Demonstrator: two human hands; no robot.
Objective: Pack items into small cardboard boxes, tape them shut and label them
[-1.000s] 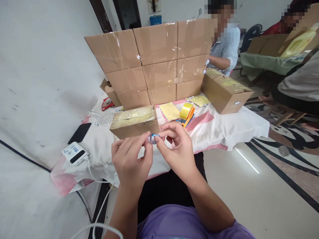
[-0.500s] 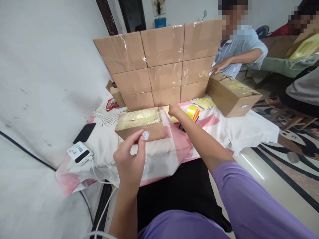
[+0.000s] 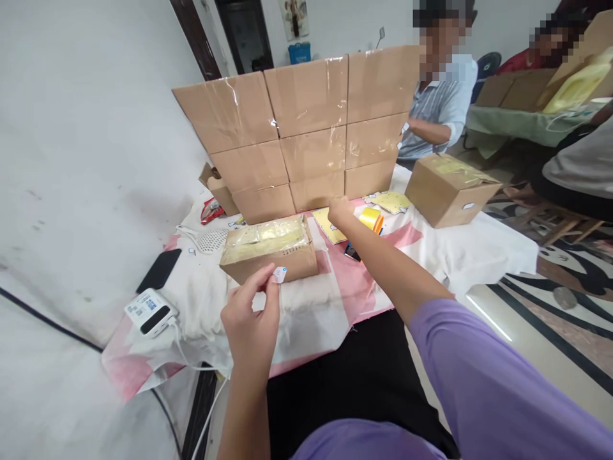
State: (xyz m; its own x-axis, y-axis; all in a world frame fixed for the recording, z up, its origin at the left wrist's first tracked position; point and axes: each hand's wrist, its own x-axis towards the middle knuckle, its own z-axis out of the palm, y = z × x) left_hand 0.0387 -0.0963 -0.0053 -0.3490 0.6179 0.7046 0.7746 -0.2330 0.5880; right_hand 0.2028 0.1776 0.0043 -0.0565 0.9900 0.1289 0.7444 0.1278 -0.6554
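My left hand (image 3: 251,319) pinches a small white sticker (image 3: 279,275) between thumb and fingertips, just in front of a low cardboard box (image 3: 268,250) sealed with yellowish tape. My right hand (image 3: 340,209) is stretched forward over the cloth, fingers curled down on the yellow sticker sheet (image 3: 330,227) beside a yellow tape roll (image 3: 370,218). Whether it grips anything I cannot tell.
A wall of stacked taped cartons (image 3: 306,131) stands at the back of the cloth-covered table (image 3: 460,252). Another carton (image 3: 450,188) sits at the right, near a seated person (image 3: 438,102). A label printer (image 3: 151,311), a black phone (image 3: 159,269) and a white cable lie at the left.
My two hands were together on the sticker a second ago. The right hand let go and reached forward to the yellow sheet; the left keeps the sticker.
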